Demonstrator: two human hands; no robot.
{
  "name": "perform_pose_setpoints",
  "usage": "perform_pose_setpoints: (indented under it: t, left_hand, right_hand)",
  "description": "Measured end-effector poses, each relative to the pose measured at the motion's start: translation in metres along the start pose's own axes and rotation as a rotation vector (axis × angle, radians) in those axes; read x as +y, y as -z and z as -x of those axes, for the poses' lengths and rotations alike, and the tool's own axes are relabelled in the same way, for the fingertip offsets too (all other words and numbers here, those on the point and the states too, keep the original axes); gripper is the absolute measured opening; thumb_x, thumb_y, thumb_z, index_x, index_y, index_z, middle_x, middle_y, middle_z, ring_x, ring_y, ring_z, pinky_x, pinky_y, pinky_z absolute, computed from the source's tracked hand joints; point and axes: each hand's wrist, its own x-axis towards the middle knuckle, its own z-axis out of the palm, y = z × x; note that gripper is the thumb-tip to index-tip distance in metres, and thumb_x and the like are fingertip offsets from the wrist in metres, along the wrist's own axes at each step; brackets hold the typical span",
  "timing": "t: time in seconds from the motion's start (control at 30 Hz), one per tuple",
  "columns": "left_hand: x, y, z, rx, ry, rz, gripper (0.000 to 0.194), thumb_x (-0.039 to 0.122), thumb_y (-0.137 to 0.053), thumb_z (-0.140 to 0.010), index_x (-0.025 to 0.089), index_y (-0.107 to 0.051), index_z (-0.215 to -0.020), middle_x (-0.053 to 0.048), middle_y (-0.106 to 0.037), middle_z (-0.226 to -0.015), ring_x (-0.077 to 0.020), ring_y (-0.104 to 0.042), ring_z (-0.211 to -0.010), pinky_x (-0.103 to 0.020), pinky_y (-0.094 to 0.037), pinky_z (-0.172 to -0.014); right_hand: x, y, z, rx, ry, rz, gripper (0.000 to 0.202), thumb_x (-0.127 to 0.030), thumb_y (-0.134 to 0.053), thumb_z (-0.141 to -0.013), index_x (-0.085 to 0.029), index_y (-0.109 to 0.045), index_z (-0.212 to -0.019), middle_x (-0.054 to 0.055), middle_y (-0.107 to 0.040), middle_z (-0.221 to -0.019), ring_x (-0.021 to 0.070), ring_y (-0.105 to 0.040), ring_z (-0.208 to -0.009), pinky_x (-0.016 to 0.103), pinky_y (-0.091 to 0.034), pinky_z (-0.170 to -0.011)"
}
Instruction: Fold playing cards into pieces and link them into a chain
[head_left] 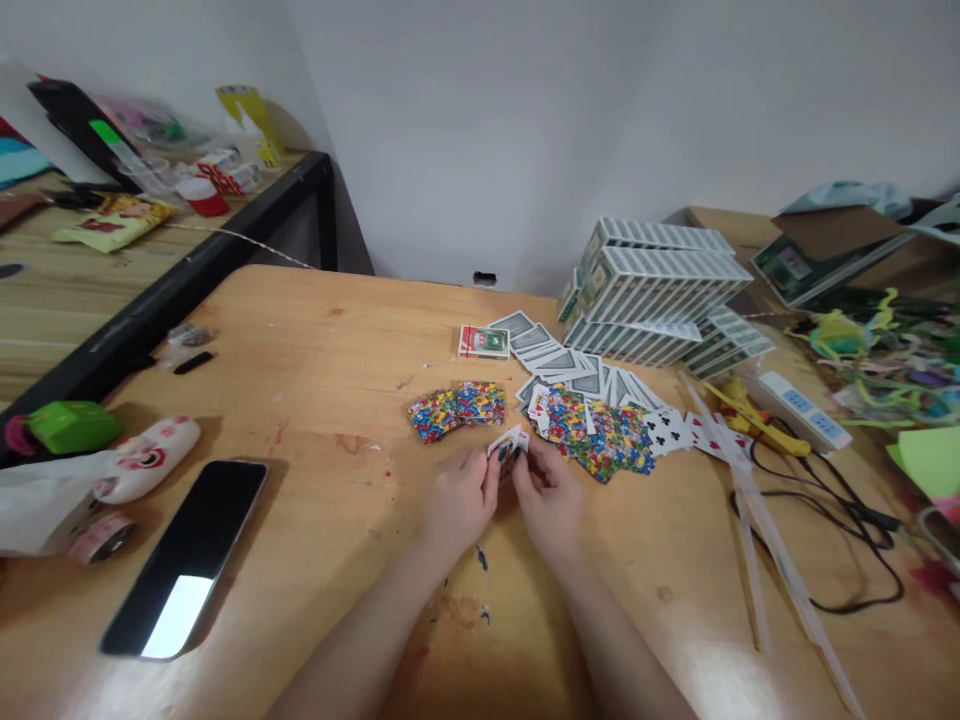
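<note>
My left hand [459, 498] and my right hand [551, 495] meet at the middle of the table, fingers pinched together on a playing card [504, 440] tilted up between them. How many cards they hold is hidden by the fingers. Just beyond the left hand lie colourfully backed playing cards [459, 405] in two overlapping groups. To the right of my right hand spreads a larger heap of colourful cards [600, 430], with some faces showing. Behind it, grey-backed cards [555, 355] fan out beside a red and green card box [484, 342].
Stacked card boxes [660, 285] stand at the back right. A phone [187, 555] lies at the left, near a white squeeze toy [150, 460]. On the right are a power strip [806, 410], a black cable [862, 515], clear plastic strips [765, 540] and yellow scissors-like handles [765, 415].
</note>
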Motion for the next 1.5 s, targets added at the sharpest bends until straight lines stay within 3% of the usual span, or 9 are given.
perform_pose_setpoints:
  t: [0.13, 0.4, 0.63, 0.9, 1.03, 1.13, 1.33, 1.5]
  left_hand:
    - [-0.002, -0.002, 0.001, -0.059, 0.023, -0.001, 0.037, 0.029, -0.024, -0.091, 0.016, -0.054, -0.073, -0.006, -0.062, -0.061, -0.0146, -0.058, -0.055, -0.024, -0.037, -0.051]
    - [0.001, -0.003, 0.004, -0.082, -0.021, -0.028, 0.038, 0.03, -0.024, -0.092, 0.015, -0.053, -0.072, -0.005, -0.06, -0.054, -0.0146, -0.057, -0.049, -0.024, -0.035, -0.047]
    - [0.011, -0.001, 0.008, -0.014, -0.107, -0.08, 0.032, 0.026, -0.029, -0.091, 0.016, -0.053, -0.073, -0.004, -0.059, -0.054, -0.0137, -0.056, -0.05, -0.023, -0.036, -0.048]
    - [0.015, 0.002, 0.01, 0.03, -0.182, -0.096, 0.029, 0.023, -0.033, -0.089, 0.016, -0.053, -0.071, -0.003, -0.056, -0.049, -0.0157, -0.056, -0.049, -0.026, -0.034, -0.046]
    - [0.013, -0.001, 0.009, 0.018, -0.105, -0.068, 0.033, 0.026, -0.031, -0.09, 0.016, -0.053, -0.068, -0.004, -0.057, -0.05, -0.0145, -0.055, -0.045, -0.025, -0.033, -0.045]
    - [0.01, -0.003, 0.007, 0.004, -0.017, 0.004, 0.035, 0.028, -0.029, -0.09, 0.016, -0.053, -0.066, -0.004, -0.058, -0.05, -0.0137, -0.054, -0.044, -0.025, -0.032, -0.044]
    - [-0.001, -0.002, 0.002, -0.002, 0.216, 0.109, 0.036, 0.031, -0.029, -0.089, 0.018, -0.052, -0.064, -0.003, -0.057, -0.05, -0.012, -0.052, -0.042, -0.023, -0.028, -0.042]
    - [-0.003, -0.001, 0.001, 0.0, 0.255, 0.151, 0.036, 0.033, -0.03, -0.089, 0.018, -0.049, -0.061, -0.001, -0.054, -0.047, -0.0113, -0.05, -0.041, -0.022, -0.027, -0.041]
  right_hand:
    - [0.001, 0.003, -0.002, -0.05, -0.019, -0.151, 0.038, -0.03, -0.052, -0.078, -0.018, -0.054, -0.114, 0.011, -0.062, -0.111, 0.0201, -0.06, -0.097, 0.035, -0.049, -0.084]
    - [0.001, 0.009, -0.006, -0.158, -0.069, -0.208, 0.024, -0.03, -0.051, -0.079, -0.019, -0.06, -0.099, 0.008, -0.068, -0.096, 0.0198, -0.064, -0.087, 0.034, -0.051, -0.078]
    - [0.0, 0.01, -0.003, -0.054, -0.006, -0.014, 0.023, -0.032, -0.05, -0.08, -0.017, -0.063, -0.092, 0.008, -0.069, -0.085, 0.0192, -0.065, -0.075, 0.03, -0.052, -0.067]
    - [-0.003, 0.01, 0.002, 0.032, 0.059, 0.111, 0.024, -0.034, -0.048, -0.081, -0.018, -0.063, -0.091, 0.008, -0.069, -0.084, 0.0195, -0.064, -0.073, 0.031, -0.051, -0.067]
    - [-0.005, 0.012, -0.001, 0.052, 0.007, 0.098, 0.025, -0.037, -0.048, -0.081, -0.018, -0.064, -0.084, 0.006, -0.066, -0.069, 0.0172, -0.06, -0.061, 0.027, -0.048, -0.056]
    - [-0.005, 0.014, -0.008, -0.029, -0.08, -0.03, 0.027, -0.04, -0.049, -0.08, -0.017, -0.063, -0.083, 0.003, -0.063, -0.061, 0.0166, -0.058, -0.059, 0.025, -0.047, -0.054]
    - [-0.007, 0.016, -0.015, -0.326, -0.097, -0.14, 0.028, -0.039, -0.051, -0.078, -0.017, -0.067, -0.083, 0.003, -0.066, -0.07, 0.018, -0.059, -0.065, 0.026, -0.047, -0.058]
    - [-0.005, 0.015, -0.011, -0.329, -0.029, -0.021, 0.026, -0.034, -0.047, -0.08, -0.019, -0.068, -0.086, 0.004, -0.067, -0.072, 0.019, -0.06, -0.065, 0.027, -0.047, -0.059]
